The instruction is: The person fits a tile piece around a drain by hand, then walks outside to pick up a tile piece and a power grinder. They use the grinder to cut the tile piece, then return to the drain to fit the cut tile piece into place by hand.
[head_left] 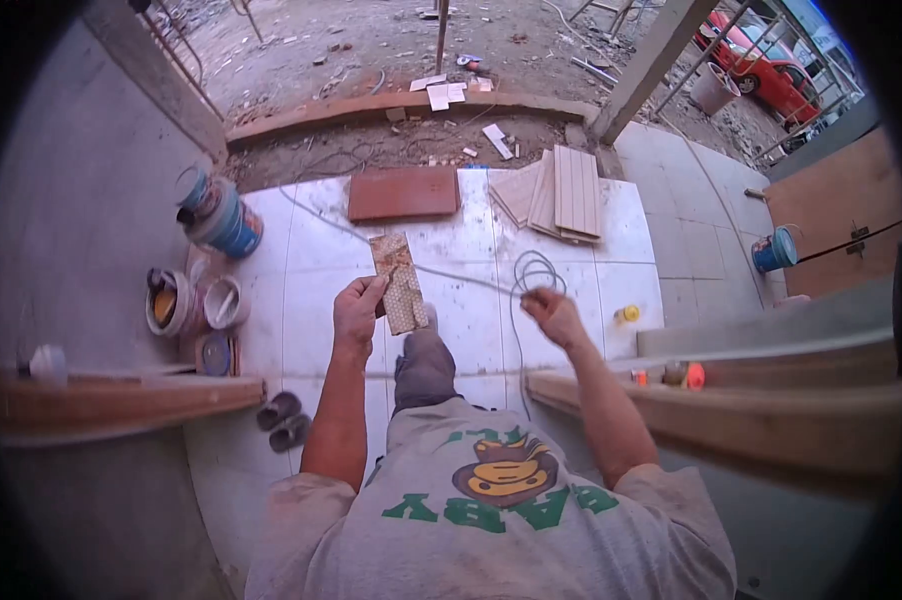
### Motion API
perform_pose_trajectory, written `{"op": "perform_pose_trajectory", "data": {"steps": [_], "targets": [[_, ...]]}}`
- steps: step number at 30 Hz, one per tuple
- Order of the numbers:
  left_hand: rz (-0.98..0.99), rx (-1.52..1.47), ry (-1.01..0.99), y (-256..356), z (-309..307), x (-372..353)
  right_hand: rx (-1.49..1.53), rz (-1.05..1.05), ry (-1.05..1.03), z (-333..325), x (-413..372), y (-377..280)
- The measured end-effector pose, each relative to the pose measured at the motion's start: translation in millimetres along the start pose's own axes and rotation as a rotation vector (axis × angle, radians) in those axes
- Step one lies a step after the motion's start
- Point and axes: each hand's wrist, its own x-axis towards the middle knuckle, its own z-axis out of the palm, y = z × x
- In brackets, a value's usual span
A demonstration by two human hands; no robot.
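Observation:
My left hand grips the lower left edge of a narrow tile piece, whose patterned back with brownish patches faces up. A small dark item shows by the fingers at the tile's edge; I cannot make out what it is. On the right, my right hand is raised over the white floor beside a loop of thin cable. Its fingers are curled together, and whatever they hold, if anything, is too small to name.
Red-brown tiles and beige grooved tiles lie ahead. Buckets stand at the left, near dark shoes. A yellow roll sits at the right, before a wooden door frame. The cable crosses the floor.

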Motion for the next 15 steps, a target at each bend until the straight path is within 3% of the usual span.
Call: {"op": "perform_pose_trajectory", "data": {"steps": [2,4,6,8,10,11,12,13,15], "targets": [[-0.008,0.031,-0.017,-1,20,79,0.032,0.06,0.053,-31,85,-5],[-0.062,0.0,-0.108,4,45,169,-0.206,0.045,0.329,-59,142,12],[-0.083,-0.09,-0.133,26,85,242,-0.434,0.231,0.381,-71,177,112],[-0.061,0.034,-0.166,34,111,315,-0.464,0.453,0.174,-80,155,157],[-0.065,0.067,-0.185,55,146,369,-0.42,0.739,0.141,-79,120,194],[-0.105,0.015,-0.188,70,167,395,-0.668,0.666,-0.085,-60,68,329],[-0.132,-0.044,-0.183,82,188,423,-0.974,0.704,-0.771,-83,86,262],[-0.136,-0.05,-0.168,88,203,462,-1.063,0.608,-1.009,-96,87,238],[-0.057,0.172,-0.246,91,226,530,-0.893,0.561,-1.02,-122,87,234]]}}
